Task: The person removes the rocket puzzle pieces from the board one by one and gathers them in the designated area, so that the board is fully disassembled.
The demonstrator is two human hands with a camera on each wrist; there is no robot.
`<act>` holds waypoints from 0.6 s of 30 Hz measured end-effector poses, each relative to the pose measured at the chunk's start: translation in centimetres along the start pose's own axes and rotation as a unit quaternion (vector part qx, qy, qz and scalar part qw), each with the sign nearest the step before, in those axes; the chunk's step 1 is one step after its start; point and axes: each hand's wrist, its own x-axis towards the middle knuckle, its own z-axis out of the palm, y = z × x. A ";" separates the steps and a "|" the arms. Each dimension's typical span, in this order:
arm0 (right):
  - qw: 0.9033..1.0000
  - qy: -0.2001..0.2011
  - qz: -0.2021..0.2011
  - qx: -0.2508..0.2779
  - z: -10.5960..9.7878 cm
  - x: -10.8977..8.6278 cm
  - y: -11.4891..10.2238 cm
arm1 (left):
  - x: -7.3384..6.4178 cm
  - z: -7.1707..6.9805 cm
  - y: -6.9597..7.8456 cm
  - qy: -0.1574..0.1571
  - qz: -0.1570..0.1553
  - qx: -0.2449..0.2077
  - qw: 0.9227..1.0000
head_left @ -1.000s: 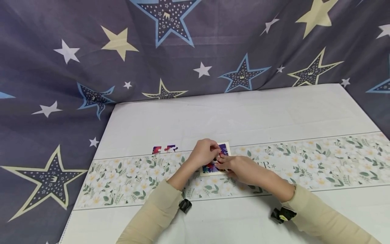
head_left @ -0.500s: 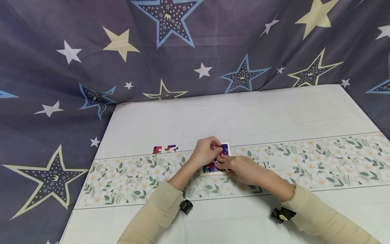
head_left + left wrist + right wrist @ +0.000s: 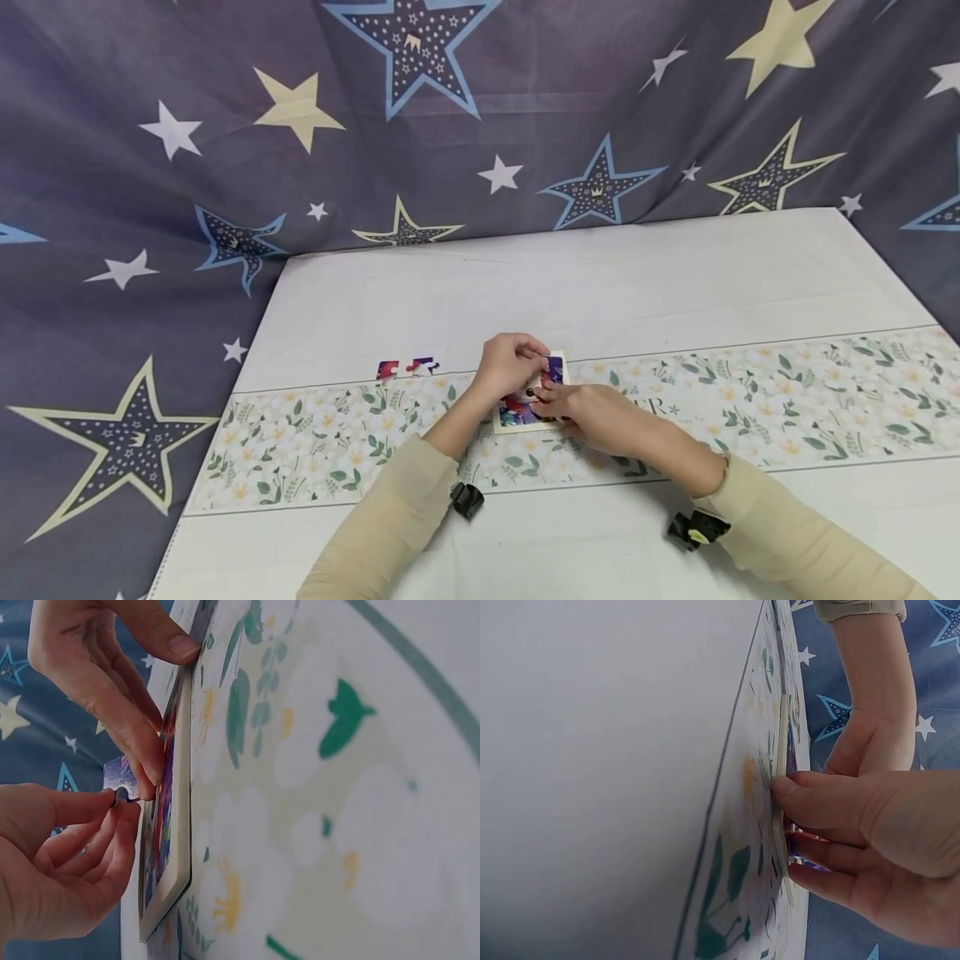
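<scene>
A small framed jigsaw puzzle point(image 3: 517, 430) with a purple and red picture lies on the table under both hands. My left hand point(image 3: 508, 364) pinches a purple puzzle piece point(image 3: 120, 777) between thumb and fingers, at the puzzle's upper left part. In the left wrist view this piece stands tilted up from the picture, beside the other hand's fingertips. My right hand point(image 3: 596, 414) holds the puzzle from the right, its thumb point(image 3: 795, 796) at the frame's edge and its fingers on the picture. Much of the picture is hidden beneath the hands.
Two loose puzzle pieces lie left of the puzzle: a red and purple one point(image 3: 387, 369) and a purple and white one point(image 3: 423, 367). A floral band point(image 3: 315, 442) crosses the white table point(image 3: 645, 275). A dark star-patterned cloth point(image 3: 450, 150) hangs behind.
My left hand has shifted slightly up at the puzzle, its forearm moving a little right. More of the picture's middle shows between the hands. The right hand has stayed put.
</scene>
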 end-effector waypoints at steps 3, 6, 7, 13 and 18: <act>1.000 0.000 -0.002 0.000 0.0 0.0 0.0 | 0.0 0.0 -0.1 0.005 -0.005 -0.014 1.000; 1.000 -0.001 -0.001 0.001 0.0 0.0 0.1 | 0.1 0.0 -0.2 0.008 -0.011 -0.025 1.000; 1.000 -0.001 -0.001 0.001 0.0 0.0 0.1 | 0.1 0.0 -0.3 0.011 -0.012 -0.026 1.000; 1.000 -0.004 0.001 0.000 0.0 0.1 0.1 | 0.2 -0.5 -0.3 0.038 -0.014 -0.031 0.999; 1.000 -0.005 0.008 0.004 0.1 0.1 0.1 | 0.3 -1.4 -0.3 0.049 -0.016 -0.022 0.998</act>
